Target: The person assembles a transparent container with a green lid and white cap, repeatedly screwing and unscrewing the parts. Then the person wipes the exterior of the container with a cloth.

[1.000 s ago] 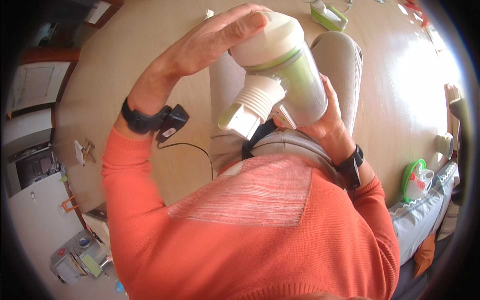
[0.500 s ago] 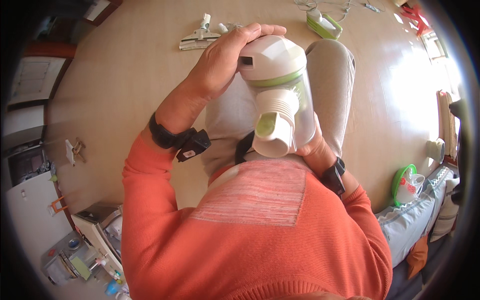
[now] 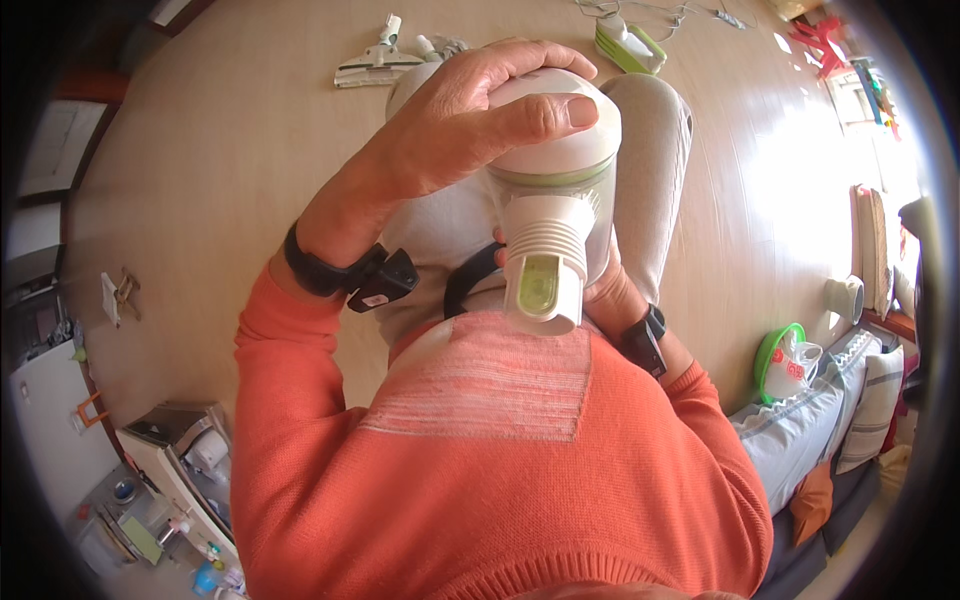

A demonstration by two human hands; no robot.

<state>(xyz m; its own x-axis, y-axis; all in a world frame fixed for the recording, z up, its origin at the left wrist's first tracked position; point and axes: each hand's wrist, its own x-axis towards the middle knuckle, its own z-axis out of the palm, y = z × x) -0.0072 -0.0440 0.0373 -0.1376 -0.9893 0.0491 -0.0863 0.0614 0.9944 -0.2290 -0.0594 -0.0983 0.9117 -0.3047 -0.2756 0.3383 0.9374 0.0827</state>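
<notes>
A vacuum cleaner's dust canister, with a white domed top, a green ring and a clear body, is held above my lap. Its ribbed white inlet with a light green tab points toward my chest. My left hand wraps over the domed top, thumb across the near side and fingers over the far side. Low on the canister, my right hand supports the clear body; part of that hand is hidden behind it. Both wrists wear black bands.
On the floor ahead lie a white vacuum floor head and a green-and-white vacuum part beside a cord. To the right stand a green basin and a sofa. A small cabinet is at left.
My left hand has shifted further over the domed top, its thumb now across the near face. The canister has turned slightly, and its inlet points more squarely toward me.
</notes>
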